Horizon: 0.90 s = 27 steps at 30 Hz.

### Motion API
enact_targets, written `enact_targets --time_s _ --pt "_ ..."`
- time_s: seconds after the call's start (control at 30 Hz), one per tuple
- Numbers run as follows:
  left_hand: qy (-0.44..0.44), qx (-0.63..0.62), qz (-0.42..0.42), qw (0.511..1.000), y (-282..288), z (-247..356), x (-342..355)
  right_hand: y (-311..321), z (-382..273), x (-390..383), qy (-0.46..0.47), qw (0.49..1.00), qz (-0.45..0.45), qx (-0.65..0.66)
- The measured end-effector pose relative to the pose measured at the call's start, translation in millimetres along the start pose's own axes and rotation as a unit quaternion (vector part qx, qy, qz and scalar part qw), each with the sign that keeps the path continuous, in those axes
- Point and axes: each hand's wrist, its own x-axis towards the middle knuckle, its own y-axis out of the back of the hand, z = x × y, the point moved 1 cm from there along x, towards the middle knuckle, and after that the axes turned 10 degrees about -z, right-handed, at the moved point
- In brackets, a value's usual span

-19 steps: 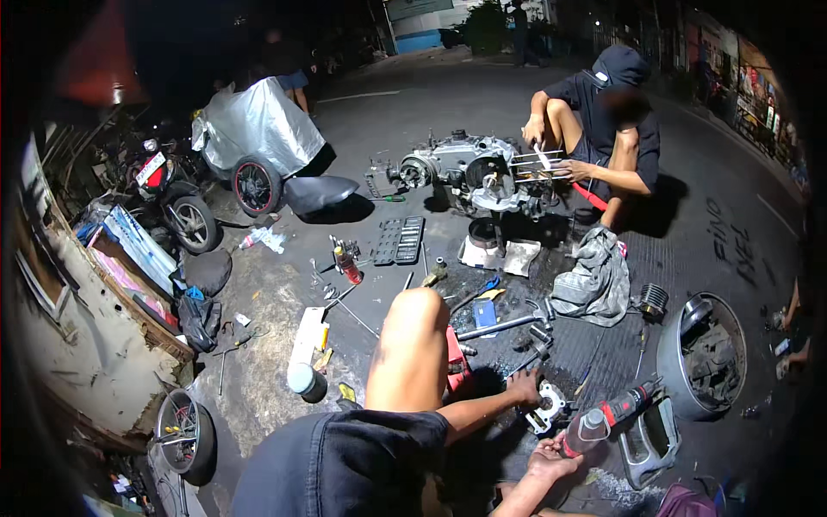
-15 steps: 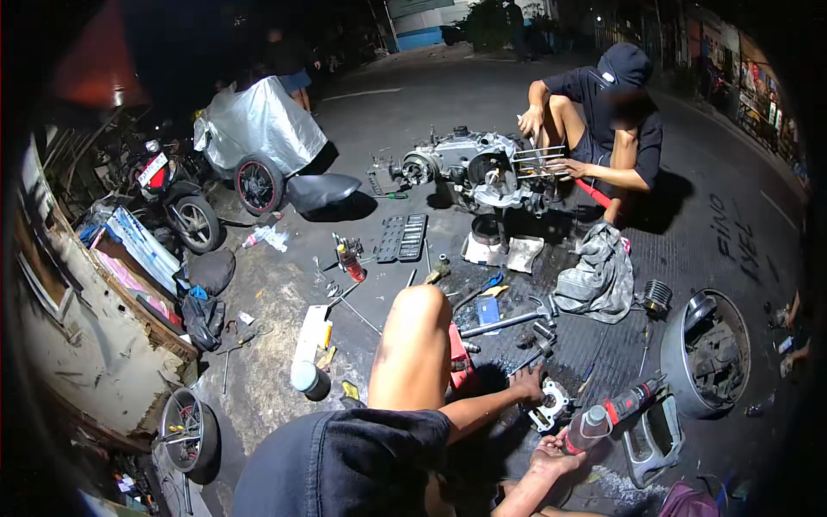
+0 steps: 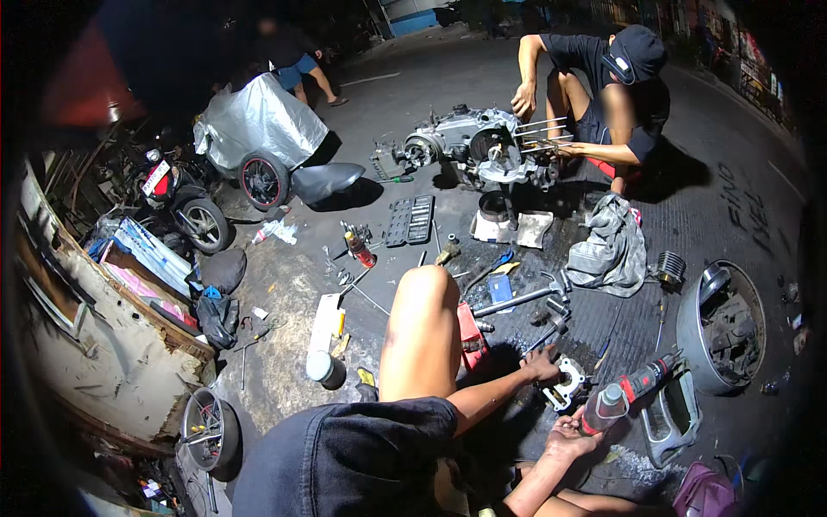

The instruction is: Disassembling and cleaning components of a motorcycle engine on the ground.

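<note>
One co-worker's hand (image 3: 523,102) has risen above the far grey metal engine (image 3: 465,136); near work unaffected: left hand (image 3: 541,364) at holed silver plate (image 3: 572,379), right hand (image 3: 572,439) nearer; I cannot tell either grip

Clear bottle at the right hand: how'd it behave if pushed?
The clear bottle would probably roll on its side, given its round body. Upright, its narrow shape may tip easily. Its see-through walls suggest plastic that might flex.
</note>
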Motion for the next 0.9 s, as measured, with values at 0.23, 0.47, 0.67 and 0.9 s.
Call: enact_targets --time_s 0.23,0.47,0.67,0.9 --pt "-0.060 -0.112 0.206 0.970 16 -26 18 22 -1 19 -0.021 0.998 -0.038 0.050" --pt "-0.107 -0.179 0.231 0.950 28 -50 24 3 6 0 -0.013 1.000 0.007 0.012" --pt "-0.116 -0.298 0.206 0.925 39 -19 8 10 -1 10 -0.007 1.000 -0.016 0.010" --pt "-0.075 -0.081 0.094 0.989 28 1 -2 12 -3 12 0.006 1.000 0.016 0.023"
